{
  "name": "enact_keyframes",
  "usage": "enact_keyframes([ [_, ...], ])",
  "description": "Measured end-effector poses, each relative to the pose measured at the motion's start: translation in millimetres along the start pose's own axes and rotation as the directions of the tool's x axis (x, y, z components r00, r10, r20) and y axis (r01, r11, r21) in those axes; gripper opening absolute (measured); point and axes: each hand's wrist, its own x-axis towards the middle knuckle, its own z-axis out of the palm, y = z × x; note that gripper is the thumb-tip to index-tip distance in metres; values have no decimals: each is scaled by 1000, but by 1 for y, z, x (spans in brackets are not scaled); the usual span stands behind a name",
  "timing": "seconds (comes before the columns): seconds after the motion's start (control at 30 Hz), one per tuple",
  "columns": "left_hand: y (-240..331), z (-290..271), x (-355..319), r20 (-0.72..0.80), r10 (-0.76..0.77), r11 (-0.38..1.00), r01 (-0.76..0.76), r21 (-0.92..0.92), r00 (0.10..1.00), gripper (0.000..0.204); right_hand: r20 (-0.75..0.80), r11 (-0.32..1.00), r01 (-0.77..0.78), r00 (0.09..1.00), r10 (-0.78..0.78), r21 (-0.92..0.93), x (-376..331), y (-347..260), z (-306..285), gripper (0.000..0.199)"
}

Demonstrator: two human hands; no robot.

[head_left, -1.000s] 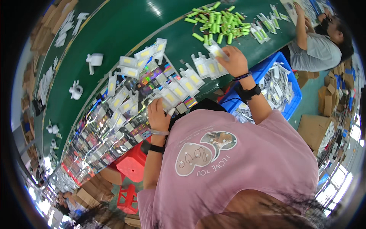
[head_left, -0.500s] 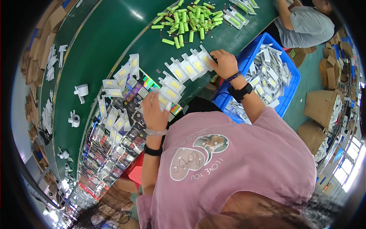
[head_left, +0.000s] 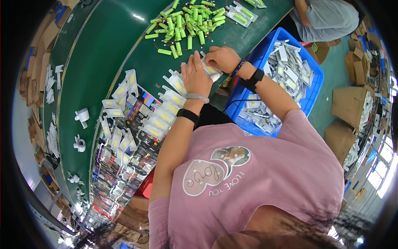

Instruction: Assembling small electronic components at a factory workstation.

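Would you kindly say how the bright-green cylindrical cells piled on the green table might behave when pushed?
The bright-green cylindrical cells would probably roll, being round-sided; the thin red wires trailing among them might snag neighbours.

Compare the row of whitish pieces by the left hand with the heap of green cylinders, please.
The row of whitish pieces shows yellow rectangles; the heap of green cylinders is mostly bright green. The row's pieces are flat; the heap's are rounded rods. The row is lined up side by side; the heap lies jumbled. Both are groups of many similar pieces.
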Motion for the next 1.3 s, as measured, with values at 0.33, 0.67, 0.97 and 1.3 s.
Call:
enact_keyframes([
  [0.33, -3, -2, 1, 22, 28, 996, -30, 78, 999, 99, 7, 939, 69, 997, -76, 337, -28, -1, -20, 12],
  [0.67, -19, -18, -21, 18, -34, 999, 34, 27, 999, 104, 383, -111, -368, 908, 172, 923, -16, -7, -22, 23],
  [0.97, -27, -12, -23, -31, 9, 998, -8, 62, 999, 100, 166, 996, -90, 982, 89, -1, 14, -31, 23, 2],
  [1.3, -25, -12, -22, -25, 0, 998, 1, 58, 1000, 101, 168, 991, 78, 984, -59, -110, 18, -30, 24, 8],
])
